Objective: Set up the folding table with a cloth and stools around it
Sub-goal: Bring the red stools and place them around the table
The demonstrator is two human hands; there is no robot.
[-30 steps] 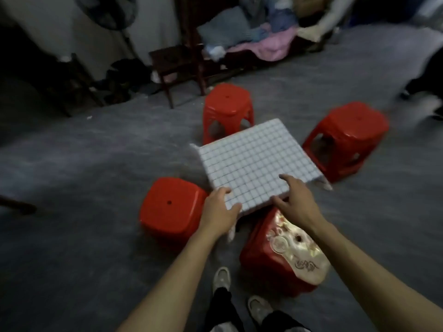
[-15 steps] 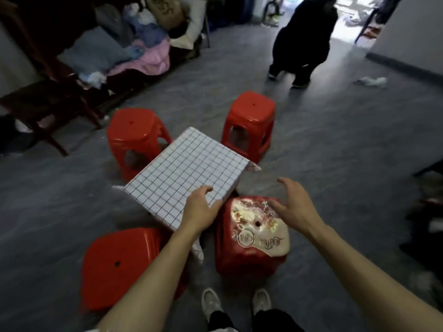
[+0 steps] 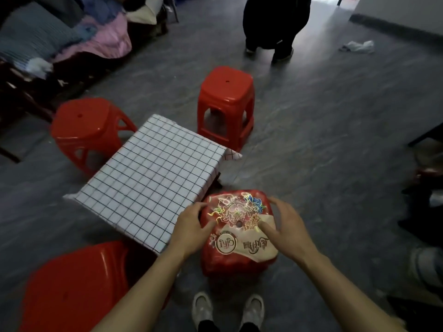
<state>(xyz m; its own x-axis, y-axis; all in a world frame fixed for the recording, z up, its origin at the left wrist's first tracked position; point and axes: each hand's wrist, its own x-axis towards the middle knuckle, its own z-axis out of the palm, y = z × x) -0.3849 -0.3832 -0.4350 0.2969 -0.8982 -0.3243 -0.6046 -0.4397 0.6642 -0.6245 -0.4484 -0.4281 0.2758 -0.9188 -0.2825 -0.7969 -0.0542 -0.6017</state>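
Both forearms (image 3: 148, 281) bare to frame edge; white sneakers (image 3: 202, 309); black trouser cuffs (image 3: 208, 326).

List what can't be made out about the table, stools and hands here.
All in the head view:
1. Table legs: hidden under the checked cloth.
2. Near-left stool: its lower part is cut off by the bottom edge.
3. Left hand and right hand on the decorated stool: grip or mere touch is unclear, because the fingertips curve past its edges.
4. Person in dark clothes: cut off by the top edge.
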